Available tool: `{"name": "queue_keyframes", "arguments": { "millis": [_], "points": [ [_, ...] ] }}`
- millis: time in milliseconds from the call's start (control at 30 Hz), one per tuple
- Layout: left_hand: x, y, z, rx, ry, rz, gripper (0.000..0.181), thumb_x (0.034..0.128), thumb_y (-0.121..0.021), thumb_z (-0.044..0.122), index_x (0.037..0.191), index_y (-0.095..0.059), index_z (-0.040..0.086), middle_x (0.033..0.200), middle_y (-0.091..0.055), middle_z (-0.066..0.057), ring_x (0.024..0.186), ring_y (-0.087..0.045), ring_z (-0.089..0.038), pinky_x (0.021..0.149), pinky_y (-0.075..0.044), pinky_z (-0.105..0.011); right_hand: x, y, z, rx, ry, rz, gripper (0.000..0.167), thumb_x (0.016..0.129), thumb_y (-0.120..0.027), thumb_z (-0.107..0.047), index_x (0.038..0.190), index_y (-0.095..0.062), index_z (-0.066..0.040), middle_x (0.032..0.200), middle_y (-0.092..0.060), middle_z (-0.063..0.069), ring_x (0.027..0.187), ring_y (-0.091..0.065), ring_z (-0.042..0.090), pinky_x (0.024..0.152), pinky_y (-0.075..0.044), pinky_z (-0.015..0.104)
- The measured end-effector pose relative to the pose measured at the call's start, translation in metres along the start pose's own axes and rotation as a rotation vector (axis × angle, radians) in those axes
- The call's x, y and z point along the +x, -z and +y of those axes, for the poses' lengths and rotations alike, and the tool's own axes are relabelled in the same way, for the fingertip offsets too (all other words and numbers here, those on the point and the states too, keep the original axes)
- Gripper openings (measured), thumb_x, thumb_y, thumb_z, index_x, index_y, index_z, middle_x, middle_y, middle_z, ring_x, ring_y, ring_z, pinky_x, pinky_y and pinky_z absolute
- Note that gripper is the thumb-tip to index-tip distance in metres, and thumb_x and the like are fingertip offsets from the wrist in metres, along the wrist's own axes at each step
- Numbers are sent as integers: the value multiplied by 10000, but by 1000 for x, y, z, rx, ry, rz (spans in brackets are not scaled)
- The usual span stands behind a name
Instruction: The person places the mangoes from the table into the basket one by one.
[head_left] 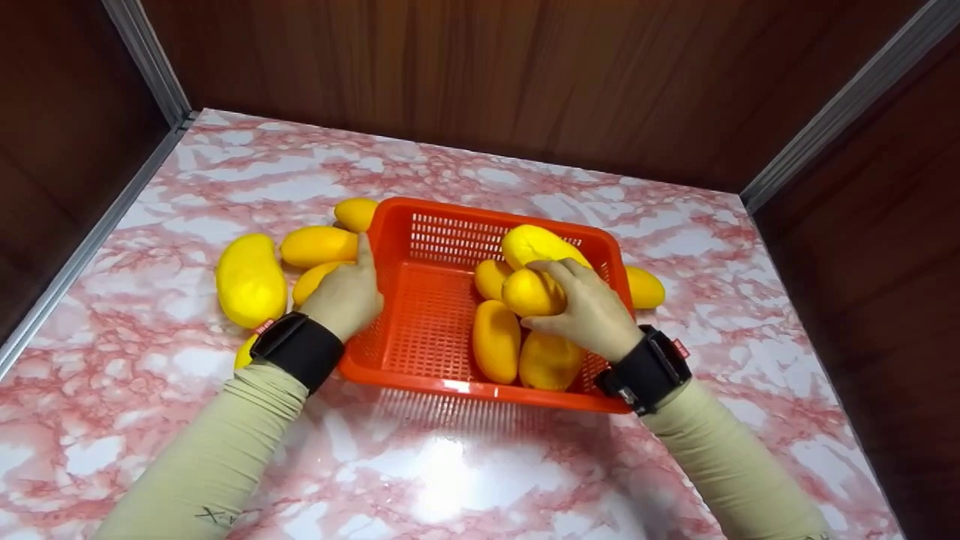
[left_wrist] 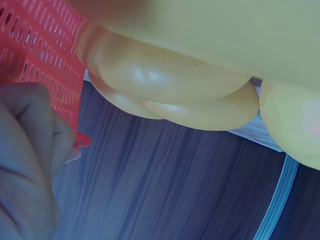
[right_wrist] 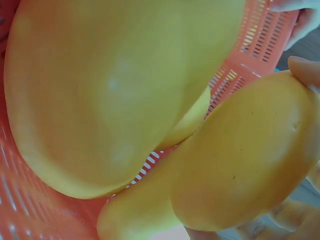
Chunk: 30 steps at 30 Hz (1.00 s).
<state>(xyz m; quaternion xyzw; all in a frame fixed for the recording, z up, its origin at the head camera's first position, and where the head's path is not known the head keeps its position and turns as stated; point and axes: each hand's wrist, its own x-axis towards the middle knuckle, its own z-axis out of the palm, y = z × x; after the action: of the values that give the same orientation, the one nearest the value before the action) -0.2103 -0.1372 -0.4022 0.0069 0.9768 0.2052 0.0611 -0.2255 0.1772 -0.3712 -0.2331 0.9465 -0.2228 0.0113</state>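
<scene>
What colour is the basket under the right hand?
Orange-red; the basket shows best in the head view.

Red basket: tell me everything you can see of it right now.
The red basket is rectangular and looks like glossy plastic, with slotted walls, a perforated floor and a broad, smooth rim. It stands upright on the marbled table, long sides running roughly left to right. The left hand grips its left edge. Yellow mangoes lie in its right half, while the left half of its floor is bare; the right hand holds another mango there.
</scene>
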Motion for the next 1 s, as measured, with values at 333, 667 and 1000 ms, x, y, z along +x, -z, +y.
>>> {"name": "queue_keyframes", "arguments": {
  "millis": [333,667,1000],
  "points": [
    [0,0,0,2,3,2,819,912,-475,93,1545,8,-99,693,-565,-122,631,-613,-291,599,-481,-411,3,-7,1,-100,32,27,708,769,-839,-365,1381,-556,-150,1269,-568,161,1080,-565,324,930,-484,487],
    [-1,1,1,-26,15,-15,817,908,-453,74,1545,31,-92,687,-556,-109,621,-592,-270,582,-451,-376,3,-15,2,-203,71,82,687,765,-836,-387,1346,-572,-132,1234,-556,185,1037,-564,349,876,-508,493],
    [-1,1,1,-15,16,-15,808,925,-457,91,1549,26,-85,702,-566,-117,654,-598,-272,630,-470,-396,4,-19,3,-287,105,106,668,762,-834,-432,1324,-590,-165,1188,-556,161,966,-581,334,760,-544,486]
  ]
}}
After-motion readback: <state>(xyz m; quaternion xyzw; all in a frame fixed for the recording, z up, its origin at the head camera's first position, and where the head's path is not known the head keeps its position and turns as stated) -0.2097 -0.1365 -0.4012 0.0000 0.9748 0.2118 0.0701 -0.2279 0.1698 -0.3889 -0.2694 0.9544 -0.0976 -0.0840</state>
